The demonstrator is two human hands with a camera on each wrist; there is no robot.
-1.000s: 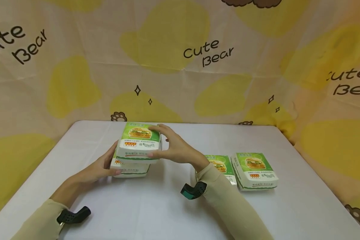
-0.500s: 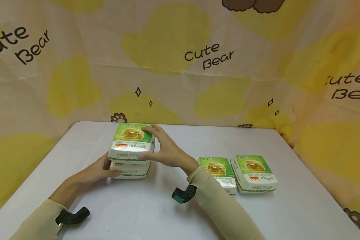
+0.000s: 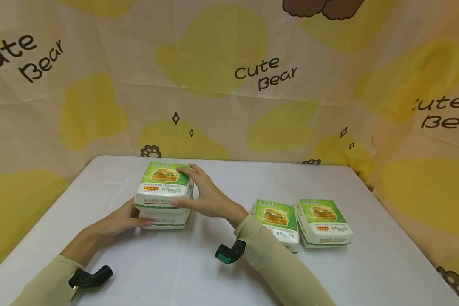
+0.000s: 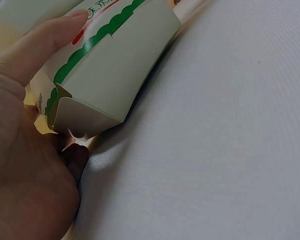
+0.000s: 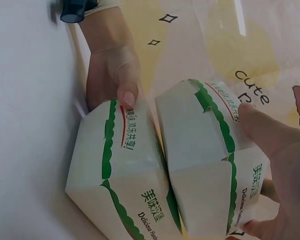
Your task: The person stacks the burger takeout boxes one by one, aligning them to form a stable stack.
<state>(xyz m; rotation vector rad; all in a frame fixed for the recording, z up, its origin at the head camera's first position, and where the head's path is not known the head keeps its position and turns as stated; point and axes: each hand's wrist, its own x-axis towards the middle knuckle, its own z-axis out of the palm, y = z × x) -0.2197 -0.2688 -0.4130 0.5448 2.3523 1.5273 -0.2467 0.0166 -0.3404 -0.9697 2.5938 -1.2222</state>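
The right hand [image 3: 214, 199] grips a green and white burger box [image 3: 162, 187] by its right side, thumb at the front and fingers over the top. Directly beneath it is a second box [image 3: 164, 221] on the table, held at its left side by the left hand [image 3: 112, 221]. In the left wrist view the left thumb lies on the front of the lower box [image 4: 110, 65]. The right wrist view shows the upper box [image 5: 200, 130] and the lower box [image 5: 125, 150] with a narrow, wedge-shaped gap between them; whether they touch is hard to tell.
Two more burger boxes lie side by side on the right of the white table [image 3: 168, 272]: one box [image 3: 277, 219] partly behind the right sleeve, the other box [image 3: 323, 221] just right of it. A patterned yellow cloth [image 3: 214, 85] hangs behind the table.
The right hand has moved left and down with the upper box, which now sits lower over the bottom one. The left hand has stayed at the lower box.
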